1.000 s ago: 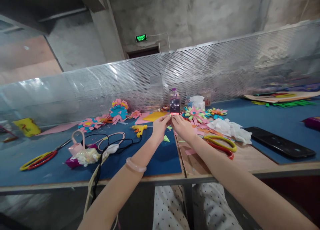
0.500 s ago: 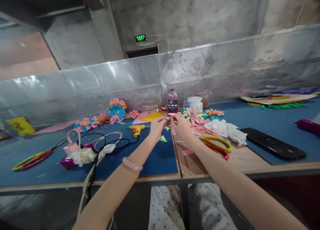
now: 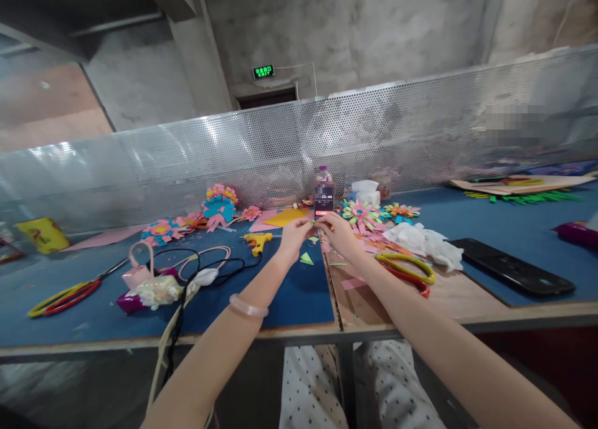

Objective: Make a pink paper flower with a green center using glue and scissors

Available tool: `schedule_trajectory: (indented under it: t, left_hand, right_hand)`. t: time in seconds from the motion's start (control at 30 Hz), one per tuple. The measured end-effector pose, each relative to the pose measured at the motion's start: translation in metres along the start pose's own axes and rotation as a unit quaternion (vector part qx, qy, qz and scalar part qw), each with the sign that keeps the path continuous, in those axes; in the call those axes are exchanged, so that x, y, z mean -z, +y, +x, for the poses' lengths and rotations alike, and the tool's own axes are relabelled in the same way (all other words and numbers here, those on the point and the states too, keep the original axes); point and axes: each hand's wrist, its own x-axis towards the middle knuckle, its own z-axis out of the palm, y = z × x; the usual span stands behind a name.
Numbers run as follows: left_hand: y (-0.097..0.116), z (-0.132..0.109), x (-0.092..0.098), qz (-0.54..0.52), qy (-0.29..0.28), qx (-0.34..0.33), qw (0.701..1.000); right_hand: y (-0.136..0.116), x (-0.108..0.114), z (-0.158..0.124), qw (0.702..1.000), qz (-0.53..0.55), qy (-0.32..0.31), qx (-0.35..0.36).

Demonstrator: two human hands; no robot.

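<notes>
Over the middle of the table, my left hand (image 3: 295, 237) and my right hand (image 3: 337, 231) meet at the fingertips. Both are closed on a tiny green paper piece (image 3: 313, 223), mostly hidden by the fingers. Just beyond them stands a phone (image 3: 324, 200) showing a timer, in front of a bottle with a purple cap (image 3: 322, 168). A yellow glue gun (image 3: 257, 242) lies left of my left hand. Below the hands rests a light green paper scrap (image 3: 306, 258). Paper flowers (image 3: 362, 213) sit to the right of my right hand.
Red-and-yellow scissors (image 3: 406, 268) and crumpled white tissue (image 3: 423, 242) lie right of my hands, then a large black device (image 3: 511, 267). Cables (image 3: 183, 292) run over the front edge at left. More scissors (image 3: 65, 298) lie far left. A perforated metal screen (image 3: 261, 149) stands behind.
My fingertips have shifted slightly around the green piece and stay together. The view has moved very slightly; the things on the table lie as before.
</notes>
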Motion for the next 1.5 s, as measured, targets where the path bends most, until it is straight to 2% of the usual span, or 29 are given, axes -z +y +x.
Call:
schedule_trajectory:
  t: [0.33,0.57,0.73,0.93,1.27,1.5]
  left_hand:
    - [0.007,0.001,0.004,0.031,-0.034,0.010,0.999]
    - [0.012,-0.001,0.006,0.023,-0.071,0.012,0.997]
    - [0.013,-0.001,0.005,0.012,-0.075,-0.004,0.997]
    - [0.013,-0.003,0.004,-0.003,-0.085,-0.016,0.996]
    - [0.009,0.002,0.007,-0.006,-0.068,-0.028,0.997]
    - [0.010,0.002,0.005,0.026,-0.016,-0.054,0.998]
  right_hand:
    - [0.001,0.001,0.002,0.999,0.039,-0.025,0.001]
    - [-0.007,0.010,0.007,0.992,0.087,-0.004,-0.090]
    - [-0.011,0.012,0.006,0.976,0.161,-0.034,-0.144]
    - [-0.009,0.012,0.005,0.954,0.224,-0.042,-0.196]
    - [-0.007,0.009,0.003,0.940,0.246,-0.055,-0.229]
    - [-0.012,0.012,0.003,0.935,0.248,-0.081,-0.239]
